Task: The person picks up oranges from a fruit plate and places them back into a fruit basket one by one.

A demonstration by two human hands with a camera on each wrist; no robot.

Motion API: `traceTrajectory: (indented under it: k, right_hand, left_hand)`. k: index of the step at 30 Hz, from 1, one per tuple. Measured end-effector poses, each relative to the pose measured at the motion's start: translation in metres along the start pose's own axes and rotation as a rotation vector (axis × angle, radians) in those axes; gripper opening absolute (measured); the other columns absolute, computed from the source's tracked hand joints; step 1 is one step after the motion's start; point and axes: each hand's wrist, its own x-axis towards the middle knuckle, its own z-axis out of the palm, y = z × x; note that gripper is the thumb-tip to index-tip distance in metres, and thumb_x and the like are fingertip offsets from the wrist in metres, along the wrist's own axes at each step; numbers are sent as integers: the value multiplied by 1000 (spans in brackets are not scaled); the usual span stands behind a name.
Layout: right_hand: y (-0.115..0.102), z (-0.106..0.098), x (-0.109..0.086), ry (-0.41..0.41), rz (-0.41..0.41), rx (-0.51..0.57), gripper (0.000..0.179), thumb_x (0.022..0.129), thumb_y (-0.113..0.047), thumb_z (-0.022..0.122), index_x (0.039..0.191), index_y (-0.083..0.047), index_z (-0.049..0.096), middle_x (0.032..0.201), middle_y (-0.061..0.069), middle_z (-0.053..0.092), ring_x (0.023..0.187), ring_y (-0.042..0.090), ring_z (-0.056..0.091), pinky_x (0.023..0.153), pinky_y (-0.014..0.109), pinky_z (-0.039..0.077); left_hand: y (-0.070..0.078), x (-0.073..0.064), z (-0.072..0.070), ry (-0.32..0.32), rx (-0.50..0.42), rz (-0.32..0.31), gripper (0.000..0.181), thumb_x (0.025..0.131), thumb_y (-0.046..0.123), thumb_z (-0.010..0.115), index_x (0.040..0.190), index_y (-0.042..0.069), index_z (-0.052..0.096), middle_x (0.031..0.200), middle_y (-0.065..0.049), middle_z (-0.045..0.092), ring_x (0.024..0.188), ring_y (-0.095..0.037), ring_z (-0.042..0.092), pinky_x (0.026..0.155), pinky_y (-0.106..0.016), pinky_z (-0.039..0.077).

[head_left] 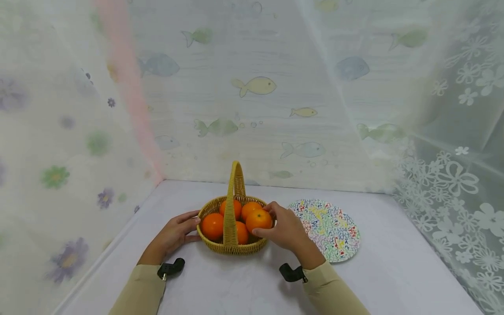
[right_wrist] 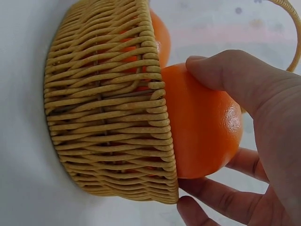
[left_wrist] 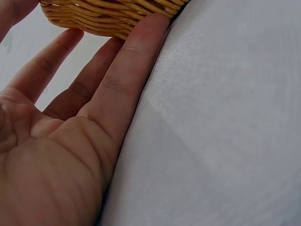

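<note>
A yellow wicker basket (head_left: 246, 249) with a tall arched handle (head_left: 230, 205) stands on the table and holds several oranges (head_left: 212, 226). My right hand (head_left: 289, 227) grips one orange (head_left: 259, 221) at the basket's right rim, with the thumb on its near side. In the right wrist view this orange (right_wrist: 202, 127) bulges above the woven rim, and some fingers lie close to the rim. My left hand (head_left: 175, 232) touches the basket's left side; its fingers (left_wrist: 117, 80) reach out fairly straight against the wicker, low near the tabletop.
To the right of the basket lies a round, flat mat (head_left: 327, 227) with a multicoloured squiggle pattern, partly behind my right hand. A white cloth covers the table (head_left: 220, 288). Sheer curtains with fish (head_left: 257, 85) and flowers hang around the back and sides.
</note>
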Motion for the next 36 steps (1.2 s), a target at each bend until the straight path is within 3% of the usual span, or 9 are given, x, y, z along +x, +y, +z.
traceTrajectory:
  k: [12, 28, 36]
  right_hand:
    - [1, -1, -1, -5, 11, 4, 62, 76, -58, 86, 123, -27, 60, 102, -5, 68, 86, 17, 59, 70, 30, 53]
    - [1, 0, -1, -15, 17, 3, 63, 75, -59, 86, 122, -26, 60, 107, -2, 71, 88, 17, 60, 73, 31, 55]
    - [1, 0, -1, -15, 18, 11, 65, 75, -60, 86, 124, -25, 61, 106, -2, 70, 89, 17, 60, 74, 32, 56]
  left_hand:
    - [-1, -1, 3, -7, 2, 25, 60, 103, 23, 66, 156, 6, 44, 153, -17, 51, 126, -23, 62, 99, -52, 59]
    - [0, -2, -1, -20, -2, 16, 61, 104, 21, 64, 158, 5, 41, 144, -10, 61, 121, -22, 66, 98, -52, 59]
    - [1, -1, -1, -27, -1, 18, 62, 104, 22, 64, 158, 5, 40, 148, -12, 57, 122, -22, 65, 99, -52, 59]
